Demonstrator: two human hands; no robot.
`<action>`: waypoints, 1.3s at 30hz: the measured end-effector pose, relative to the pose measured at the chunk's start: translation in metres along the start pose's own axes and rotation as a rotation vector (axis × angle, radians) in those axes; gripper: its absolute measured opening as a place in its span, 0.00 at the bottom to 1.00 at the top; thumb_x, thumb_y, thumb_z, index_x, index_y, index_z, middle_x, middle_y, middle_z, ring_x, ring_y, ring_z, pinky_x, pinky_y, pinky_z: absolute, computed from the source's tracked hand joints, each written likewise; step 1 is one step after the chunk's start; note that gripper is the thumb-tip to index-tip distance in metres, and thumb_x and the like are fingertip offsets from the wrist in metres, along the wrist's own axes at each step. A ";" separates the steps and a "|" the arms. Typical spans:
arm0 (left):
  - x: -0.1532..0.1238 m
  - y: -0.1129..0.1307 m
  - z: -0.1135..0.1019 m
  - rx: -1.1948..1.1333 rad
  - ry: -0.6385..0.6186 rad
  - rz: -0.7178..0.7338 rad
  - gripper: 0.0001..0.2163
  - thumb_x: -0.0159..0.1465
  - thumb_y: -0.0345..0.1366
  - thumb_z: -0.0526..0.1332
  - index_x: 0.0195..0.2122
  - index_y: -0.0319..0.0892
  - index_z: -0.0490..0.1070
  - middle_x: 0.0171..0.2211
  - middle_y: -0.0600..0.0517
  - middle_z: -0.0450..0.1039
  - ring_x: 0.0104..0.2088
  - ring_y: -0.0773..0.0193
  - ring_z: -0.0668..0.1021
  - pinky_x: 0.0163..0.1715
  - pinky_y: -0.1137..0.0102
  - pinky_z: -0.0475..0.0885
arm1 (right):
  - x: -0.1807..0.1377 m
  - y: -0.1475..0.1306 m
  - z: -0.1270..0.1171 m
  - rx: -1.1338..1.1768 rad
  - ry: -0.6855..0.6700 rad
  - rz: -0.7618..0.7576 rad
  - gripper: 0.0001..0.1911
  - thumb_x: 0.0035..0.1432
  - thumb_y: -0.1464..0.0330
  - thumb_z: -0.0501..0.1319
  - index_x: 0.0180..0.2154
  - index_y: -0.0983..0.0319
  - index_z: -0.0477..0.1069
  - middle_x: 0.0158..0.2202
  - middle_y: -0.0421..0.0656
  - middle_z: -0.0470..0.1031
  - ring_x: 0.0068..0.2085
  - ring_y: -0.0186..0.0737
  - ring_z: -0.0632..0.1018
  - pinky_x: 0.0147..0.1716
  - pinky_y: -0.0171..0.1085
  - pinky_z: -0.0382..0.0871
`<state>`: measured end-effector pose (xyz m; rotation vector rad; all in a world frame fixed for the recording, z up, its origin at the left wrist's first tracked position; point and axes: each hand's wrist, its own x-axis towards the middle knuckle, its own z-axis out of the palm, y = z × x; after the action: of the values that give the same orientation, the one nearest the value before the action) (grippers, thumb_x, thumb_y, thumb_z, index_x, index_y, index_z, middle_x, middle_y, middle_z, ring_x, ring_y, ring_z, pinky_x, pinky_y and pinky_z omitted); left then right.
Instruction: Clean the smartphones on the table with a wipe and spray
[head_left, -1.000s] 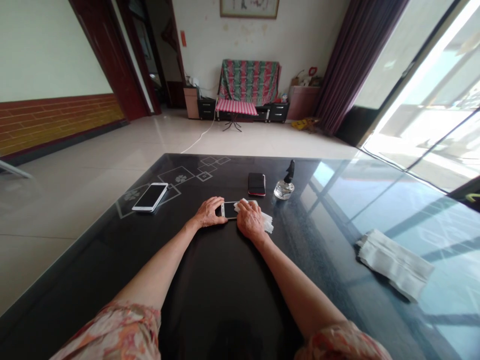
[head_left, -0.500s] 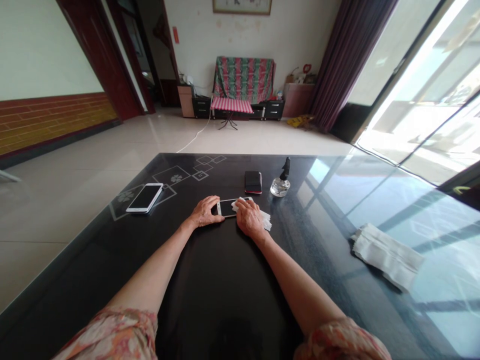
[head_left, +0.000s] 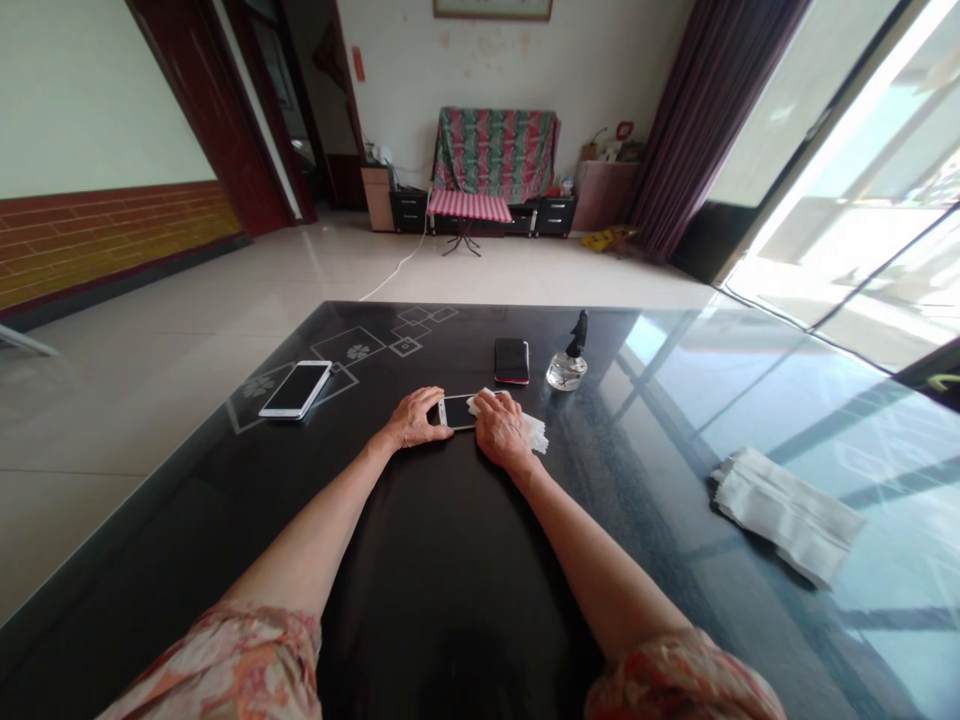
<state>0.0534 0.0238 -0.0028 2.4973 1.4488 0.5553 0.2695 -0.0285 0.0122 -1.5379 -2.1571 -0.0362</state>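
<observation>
A phone (head_left: 459, 412) with a dark screen and pale frame lies flat on the black table (head_left: 450, 560). My left hand (head_left: 417, 418) grips its left end between thumb and fingers. Over the right part of the phone, my right hand (head_left: 501, 428) presses a white tissue (head_left: 538, 433) against the screen, fingers closed on it. Part of the phone and most of the tissue are hidden under that hand. Just beyond stands a clear spray bottle (head_left: 567, 370) with a black nozzle, beside a dark phone or case (head_left: 511, 360) with a red edge.
A second phone, white-framed (head_left: 297, 390), rests at the table's left side. Folded grey cloth (head_left: 787, 512) lies on the right. Past the table's far edge are a small striped folding table (head_left: 470, 206) and a cabinet under a patterned cloth (head_left: 495, 150).
The view has shifted slightly, so everything sits a little further right. Both hands keep their places on the phone; the tissue stays under my right hand.
</observation>
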 end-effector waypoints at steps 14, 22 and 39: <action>0.002 -0.006 0.007 -0.021 0.083 0.042 0.32 0.49 0.47 0.66 0.55 0.38 0.69 0.59 0.41 0.67 0.61 0.46 0.68 0.63 0.55 0.61 | 0.002 -0.026 0.010 0.066 0.005 -0.135 0.18 0.64 0.68 0.50 0.53 0.58 0.69 0.59 0.42 0.68 0.55 0.47 0.65 0.54 0.44 0.58; -0.001 -0.005 0.008 0.005 0.070 0.037 0.33 0.50 0.48 0.65 0.56 0.39 0.69 0.60 0.41 0.66 0.61 0.46 0.67 0.62 0.55 0.61 | -0.006 -0.017 0.008 0.081 0.055 -0.030 0.18 0.64 0.69 0.50 0.52 0.59 0.70 0.59 0.42 0.68 0.55 0.47 0.65 0.55 0.43 0.57; 0.000 -0.001 0.001 0.035 0.028 0.016 0.34 0.52 0.50 0.65 0.58 0.39 0.67 0.62 0.42 0.64 0.63 0.47 0.66 0.63 0.57 0.60 | -0.016 -0.009 0.000 0.004 0.088 0.171 0.18 0.64 0.69 0.49 0.52 0.59 0.70 0.58 0.46 0.68 0.54 0.51 0.65 0.52 0.47 0.59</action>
<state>0.0535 0.0241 -0.0043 2.5406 1.4619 0.5749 0.2659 -0.0454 0.0084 -1.6811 -1.9510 -0.0419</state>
